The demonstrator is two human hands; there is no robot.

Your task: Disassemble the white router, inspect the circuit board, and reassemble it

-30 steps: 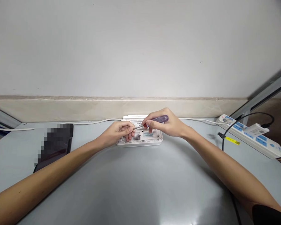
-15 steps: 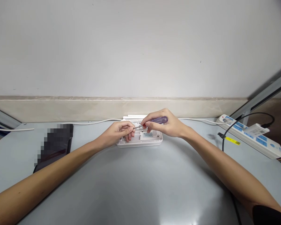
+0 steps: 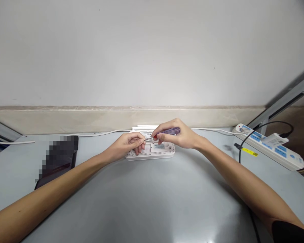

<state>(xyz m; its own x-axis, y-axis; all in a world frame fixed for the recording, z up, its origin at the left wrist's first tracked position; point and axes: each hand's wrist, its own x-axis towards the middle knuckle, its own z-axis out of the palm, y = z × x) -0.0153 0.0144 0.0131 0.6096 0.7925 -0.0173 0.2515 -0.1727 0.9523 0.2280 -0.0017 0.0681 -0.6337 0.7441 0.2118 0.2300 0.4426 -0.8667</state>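
A white router (image 3: pixel 150 156) lies on the table with its vented, labelled underside up and its antennas (image 3: pixel 147 127) toward the wall. Above it, my right hand (image 3: pixel 182 135) is closed around a screwdriver (image 3: pixel 173 131) with a see-through purple handle and a red collar. The thin metal shaft points left, nearly level, over the router. Its tip meets the thumb and fingers of my left hand (image 3: pixel 128 145), which are pinched together there. Whether a small part sits between those fingertips is hidden. My left fingers cover the router's left part.
A white power strip (image 3: pixel 271 146) with blue sockets stands at the right, with a white adapter (image 3: pixel 276 139) and black cable (image 3: pixel 245 141) bearing a yellow tag. At the left lies a dark, partly pixelated flat object (image 3: pixel 58 158). White cables (image 3: pixel 101 134) run along the wall.
Both hands keep nearly the same hold, with the screwdriver tip still at my left fingertips. The whole view has shifted slightly; the router has not visibly moved on the table.
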